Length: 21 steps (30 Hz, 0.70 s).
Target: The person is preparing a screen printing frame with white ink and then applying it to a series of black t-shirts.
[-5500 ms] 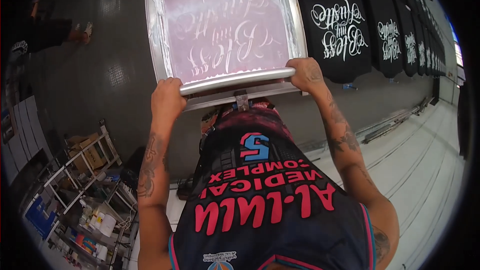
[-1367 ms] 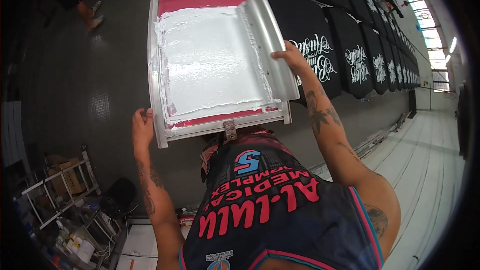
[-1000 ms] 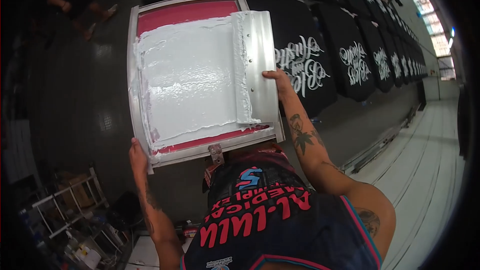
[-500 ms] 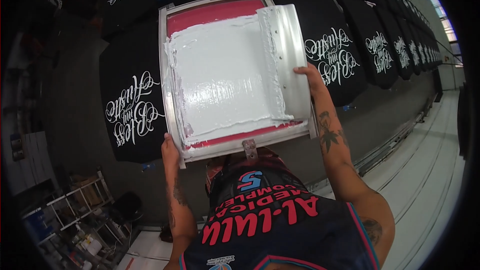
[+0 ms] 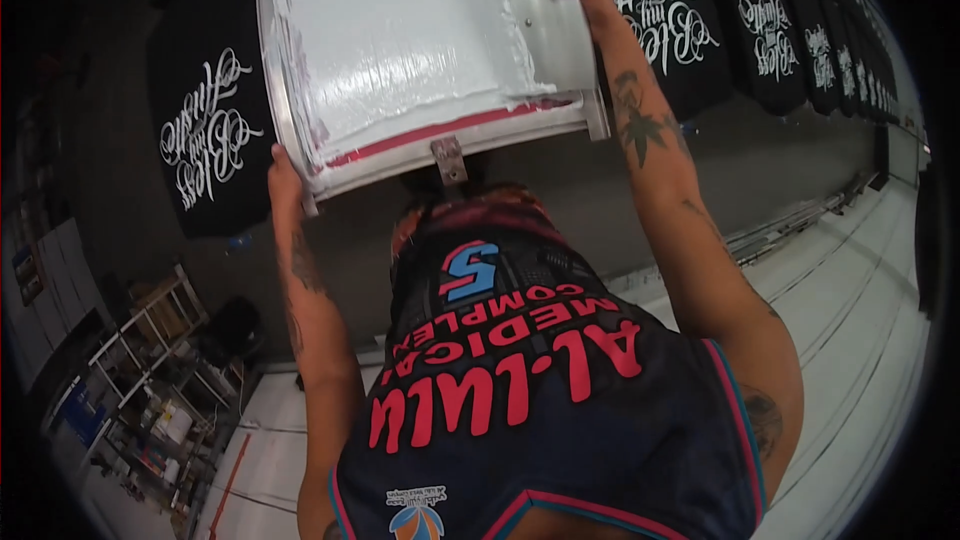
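A metal-framed printing screen (image 5: 405, 166) with red mesh showing along its edges is held level in front of me. Thick white ink (image 5: 400, 50) covers most of its inside. Along the right side lies a wide metal squeegee (image 5: 553, 35), ink heaped at its edge. My left hand (image 5: 286, 180) grips the left rail near the front corner, thumb on top and fingers hidden beneath. My right hand (image 5: 588, 6) holds the right side, its thumb over the squeegee and its other fingers out of sight below. The screen's far end is cut off by the upper edge.
A black printed shirt (image 5: 210, 130) lies to the left of the screen, another printed shirt (image 5: 668, 15) to the right. More shirts (image 5: 770, 35) run off in a row at far right. A metal bracket (image 5: 449, 160) juts from the front rail. A cluttered rack (image 5: 150, 340) stands lower left.
The view has tilted down, so screen and shirts sit higher and the far end has left the picture. The screen has moved slightly left and away from me. Both hands keep their hold.
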{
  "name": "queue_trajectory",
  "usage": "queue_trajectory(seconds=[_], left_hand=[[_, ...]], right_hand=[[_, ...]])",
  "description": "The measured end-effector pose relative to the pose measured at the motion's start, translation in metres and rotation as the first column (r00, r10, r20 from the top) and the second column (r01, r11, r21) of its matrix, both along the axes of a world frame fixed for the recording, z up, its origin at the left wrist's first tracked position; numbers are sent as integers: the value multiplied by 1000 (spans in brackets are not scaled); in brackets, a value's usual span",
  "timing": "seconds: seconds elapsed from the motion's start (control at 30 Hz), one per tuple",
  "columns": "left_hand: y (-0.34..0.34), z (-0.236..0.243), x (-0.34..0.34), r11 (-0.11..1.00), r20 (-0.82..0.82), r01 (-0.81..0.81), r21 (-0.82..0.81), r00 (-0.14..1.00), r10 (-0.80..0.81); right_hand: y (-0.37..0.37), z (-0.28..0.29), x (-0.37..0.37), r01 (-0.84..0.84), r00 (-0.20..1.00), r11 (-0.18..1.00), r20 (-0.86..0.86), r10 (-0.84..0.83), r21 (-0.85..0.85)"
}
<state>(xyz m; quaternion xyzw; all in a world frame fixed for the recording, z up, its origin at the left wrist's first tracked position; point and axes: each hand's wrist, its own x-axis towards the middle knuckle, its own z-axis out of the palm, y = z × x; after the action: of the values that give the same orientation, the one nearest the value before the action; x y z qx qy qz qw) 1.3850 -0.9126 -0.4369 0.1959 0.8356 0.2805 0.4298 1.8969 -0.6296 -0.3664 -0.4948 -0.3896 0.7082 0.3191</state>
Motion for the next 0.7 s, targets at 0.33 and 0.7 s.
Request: queue_trajectory(seconds=[0.33,0.7], left_hand=[[-5,5,19,985,-84,7,173,996,7],[-16,-34,14,993,-89,89,76,993,-83]], right_hand=[[-17,-23,10,28,993,997,-114,-35,-68],[-35,3,-7,132,986,990,110,-127,-46]])
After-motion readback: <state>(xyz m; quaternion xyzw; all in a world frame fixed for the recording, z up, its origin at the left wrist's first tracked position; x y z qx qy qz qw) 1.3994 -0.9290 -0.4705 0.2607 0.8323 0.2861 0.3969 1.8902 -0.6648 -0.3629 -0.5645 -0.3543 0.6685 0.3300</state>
